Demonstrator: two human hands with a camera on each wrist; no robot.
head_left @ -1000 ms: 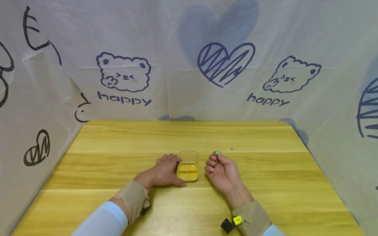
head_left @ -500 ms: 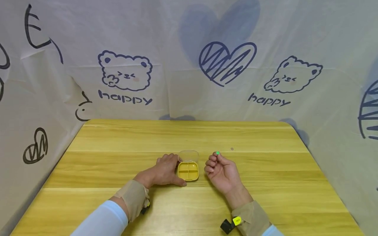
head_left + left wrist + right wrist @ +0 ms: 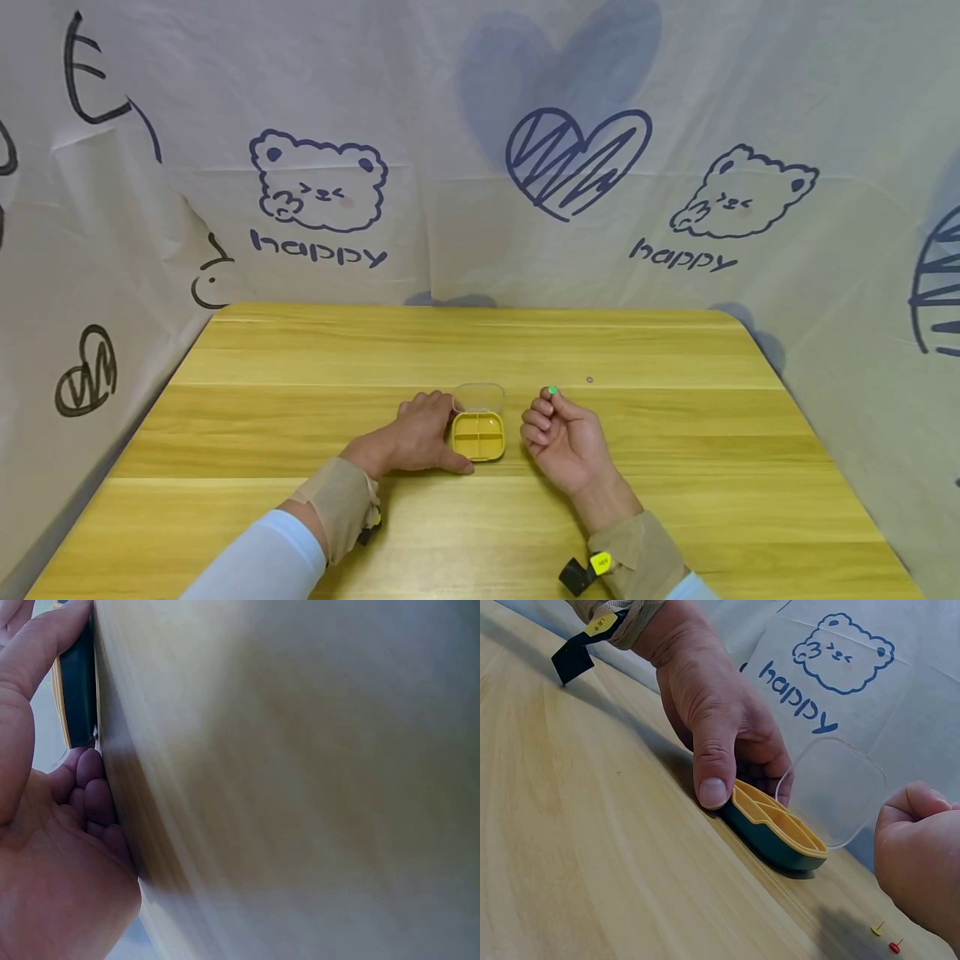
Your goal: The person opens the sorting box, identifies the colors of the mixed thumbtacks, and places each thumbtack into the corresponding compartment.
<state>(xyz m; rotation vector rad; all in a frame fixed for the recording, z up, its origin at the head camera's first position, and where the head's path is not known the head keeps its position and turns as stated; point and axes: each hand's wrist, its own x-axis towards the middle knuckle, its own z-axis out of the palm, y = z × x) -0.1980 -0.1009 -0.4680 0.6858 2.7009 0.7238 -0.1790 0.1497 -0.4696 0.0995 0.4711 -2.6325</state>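
A small pill box (image 3: pixel 477 436) with a yellow four-way insert and a dark green outer shell (image 3: pixel 769 847) sits on the table. Its clear lid (image 3: pixel 836 791) stands raised at the back. My left hand (image 3: pixel 423 435) holds the box from the left, thumb at the front edge and fingers toward the lid's hinge side. Bare yellow floors show in the compartments. To the right of the box, my right hand (image 3: pixel 572 442), palm turned up, pinches a green thumbtack (image 3: pixel 552 390) between thumb and index finger; only its round head shows. The other right fingers are curled in.
A yellow thumbtack (image 3: pixel 877 930) and a red thumbtack (image 3: pixel 895 948) lie on the table near my right hand. Farther back is a tiny ring-like thing (image 3: pixel 589 380). White cloth (image 3: pixel 465 208) with drawings hangs behind the wooden table (image 3: pixel 675 350).
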